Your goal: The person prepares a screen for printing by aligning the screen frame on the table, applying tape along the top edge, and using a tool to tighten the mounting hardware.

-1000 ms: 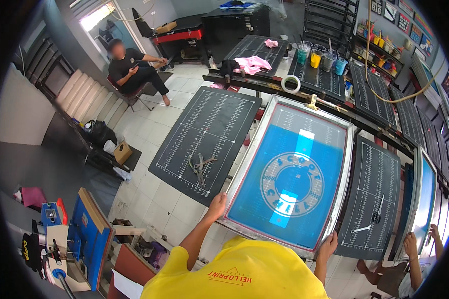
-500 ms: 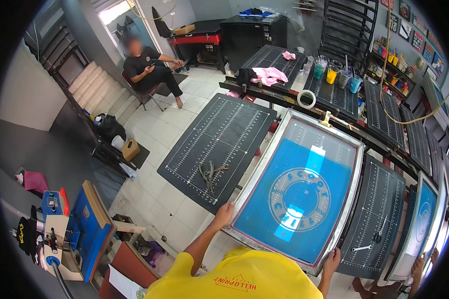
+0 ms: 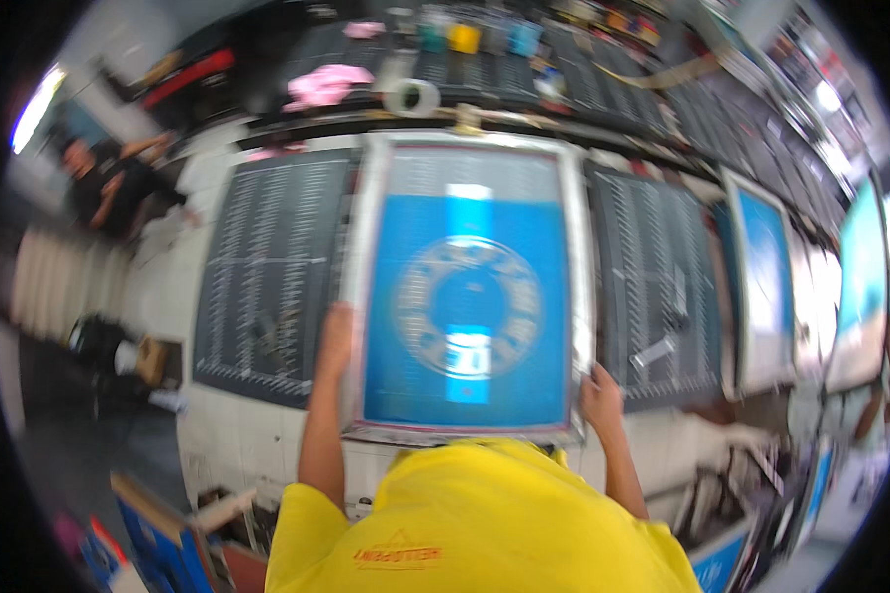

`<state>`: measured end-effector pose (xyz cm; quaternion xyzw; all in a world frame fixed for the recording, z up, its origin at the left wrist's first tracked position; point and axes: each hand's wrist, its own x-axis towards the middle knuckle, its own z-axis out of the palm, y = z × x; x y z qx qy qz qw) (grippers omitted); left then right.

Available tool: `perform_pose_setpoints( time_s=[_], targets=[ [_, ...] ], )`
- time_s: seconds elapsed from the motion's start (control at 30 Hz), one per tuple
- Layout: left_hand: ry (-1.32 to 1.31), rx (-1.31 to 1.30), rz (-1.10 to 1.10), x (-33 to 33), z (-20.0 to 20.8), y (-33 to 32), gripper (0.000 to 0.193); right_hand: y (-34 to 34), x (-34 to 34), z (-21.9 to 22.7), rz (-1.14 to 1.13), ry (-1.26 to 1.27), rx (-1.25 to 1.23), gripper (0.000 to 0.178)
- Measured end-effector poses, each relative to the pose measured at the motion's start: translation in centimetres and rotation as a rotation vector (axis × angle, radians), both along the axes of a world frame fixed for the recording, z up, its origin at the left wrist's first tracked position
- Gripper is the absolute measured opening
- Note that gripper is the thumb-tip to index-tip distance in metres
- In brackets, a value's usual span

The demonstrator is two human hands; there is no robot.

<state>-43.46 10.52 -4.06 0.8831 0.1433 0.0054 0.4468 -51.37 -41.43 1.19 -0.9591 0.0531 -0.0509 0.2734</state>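
In front of me lies a screen-printing frame [image 3: 468,403] with a pale metal rim and blue-coated mesh, grey along its far end. A round ring-shaped design shows in the middle of the mesh. My left hand [image 3: 336,334] grips the left rim, its fingertips partly hidden by blur. Around the right rim, nearer its front corner, my right hand [image 3: 601,397] is closed. The board under the frame shows only faintly through the mesh. A small brass-coloured clamp [image 3: 468,119] meets the middle of the far rim.
Dark ruled boards flank the frame: the left board [image 3: 267,267] bears blurred metal tools, the right board [image 3: 653,277] a wrench [image 3: 655,351]. Beyond are a tape roll [image 3: 412,98], pink cloth [image 3: 328,86] and ink cups [image 3: 464,39]. More blue screens [image 3: 764,282] stand right. A person [image 3: 119,188] sits far left.
The view has swung to the right, so the frame now appears upright and central, and the picture is blurred. My left hand has moved from the near left corner farther up the left rim.
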Motion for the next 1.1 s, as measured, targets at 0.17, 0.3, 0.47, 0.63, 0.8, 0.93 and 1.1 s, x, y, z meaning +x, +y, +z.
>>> perform_pose_setpoints(
  time_s=[0.17,0.3,0.47,0.63,0.8,0.93,1.1],
  targets=[
    [-0.033,0.056,0.094,6.0,2.2,-0.9,0.049,1.2,-0.3,4.0,-0.055,0.168,0.18,0.032],
    [-0.034,-0.033,0.047,9.9,1.7,0.3,0.056,-2.7,1.0,3.1,-0.162,-0.04,-0.022,0.027],
    [0.036,-0.109,0.061,11.7,-0.1,1.7,0.062,-6.3,2.1,3.3,-0.195,-0.156,-0.251,0.031],
    [0.097,-0.135,0.135,10.9,2.1,0.2,0.064,-8.0,2.2,1.6,-0.084,-0.113,-0.345,0.028],
    [0.091,-0.162,0.141,10.8,2.4,-0.5,0.064,-9.6,3.5,2.4,0.086,-0.085,-0.384,0.018],
    [0.101,-0.194,0.185,10.3,2.5,-0.5,0.064,-9.6,5.2,3.4,0.05,-0.019,-0.398,0.013],
    [0.131,-0.144,0.183,10.2,3.7,-1.0,0.065,-8.3,9.6,6.1,-0.116,-0.274,-0.084,0.017]
  ],
)
